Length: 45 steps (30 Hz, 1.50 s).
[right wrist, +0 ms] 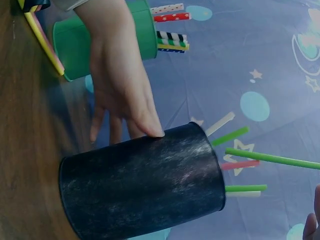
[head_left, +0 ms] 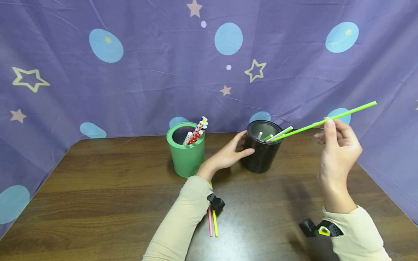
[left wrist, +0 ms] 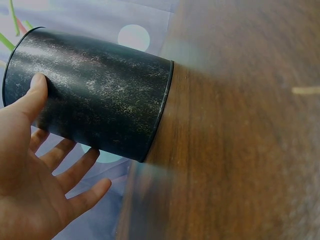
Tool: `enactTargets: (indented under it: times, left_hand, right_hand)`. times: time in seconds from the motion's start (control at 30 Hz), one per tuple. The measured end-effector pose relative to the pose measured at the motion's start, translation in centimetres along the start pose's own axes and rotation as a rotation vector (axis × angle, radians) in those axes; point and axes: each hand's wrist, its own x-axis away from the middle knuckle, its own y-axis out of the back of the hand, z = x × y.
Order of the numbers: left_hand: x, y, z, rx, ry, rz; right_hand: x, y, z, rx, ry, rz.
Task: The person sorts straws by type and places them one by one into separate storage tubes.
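A black cylindrical can (head_left: 261, 154) stands on the table with several plain straws in it, green, pink and white. My left hand (head_left: 230, 152) grips its left side near the rim, thumb on the front and fingers round the back. In the left wrist view the thumb presses the can's scuffed wall (left wrist: 95, 85). My right hand (head_left: 339, 148) pinches a long green straw (head_left: 346, 113) between thumb and fingers, up to the right of the can. That straw slants down to the left, its lower end at the can's rim in the head view.
Left of the black can is a green can (head_left: 187, 157) holding several patterned paper straws (head_left: 196, 136). A pink straw (head_left: 210, 221) and a yellow straw (head_left: 214, 223) lie on the wooden table (head_left: 114, 199), partly under the left forearm. A purple curtain (head_left: 147, 72) hangs behind.
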Motion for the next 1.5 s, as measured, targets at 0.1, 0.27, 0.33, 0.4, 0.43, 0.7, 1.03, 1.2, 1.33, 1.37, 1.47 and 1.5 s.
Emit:
enactTargets:
  times: [0.1,0.27,0.33,0.4,0.43,0.7,1.03,1.2,1.33,1.37,1.47,1.5]
  left_hand:
    - [0.1,0.0,0.0,-0.005,-0.008,0.001]
    - [0.1,0.0,-0.1,-0.011,-0.018,-0.003]
    - [0.1,0.0,-0.1,-0.013,-0.017,-0.006]
    - [0.1,0.0,-0.1,-0.014,-0.018,-0.006]
    - [0.1,0.0,-0.1,-0.013,-0.017,-0.006]
    - [0.2,-0.1,0.0,-0.021,-0.011,-0.009]
    - [0.0,0.0,-0.1,-0.018,0.007,-0.009]
    - [0.0,0.1,-0.2,-0.023,0.015,-0.013]
    - [0.0,0.1,-0.2,-0.031,0.004,-0.011]
    - [0.0,0.1,-0.2,-0.033,0.002,-0.011]
    - [0.1,0.1,-0.1,-0.026,-0.008,-0.002]
    - [0.1,0.1,-0.2,-0.028,-0.008,0.000]
  right_hand:
    - [0.1,0.3,-0.5,0.003,-0.011,0.019]
    - [0.3,0.8,-1.0,0.084,-0.030,0.061]
    - [0.4,0.9,-1.1,0.107,-0.035,0.065]
    - [0.4,0.9,-1.1,0.102,-0.027,0.060]
    - [0.4,0.9,-1.1,0.088,-0.021,0.054]
    - [0.5,1.3,-1.5,0.129,-0.010,0.082]
    - [1.3,1.3,-2.1,0.273,-0.057,0.181]
    - [1.0,1.5,-2.0,0.223,-0.044,0.202]
    - [0.8,1.6,-1.7,0.178,-0.032,0.200]
    - [0.8,1.6,-1.6,0.185,-0.027,0.198]
    - [1.0,1.5,-1.1,0.187,-0.021,0.194]
    - [1.2,1.4,-0.9,0.190,-0.022,0.196]
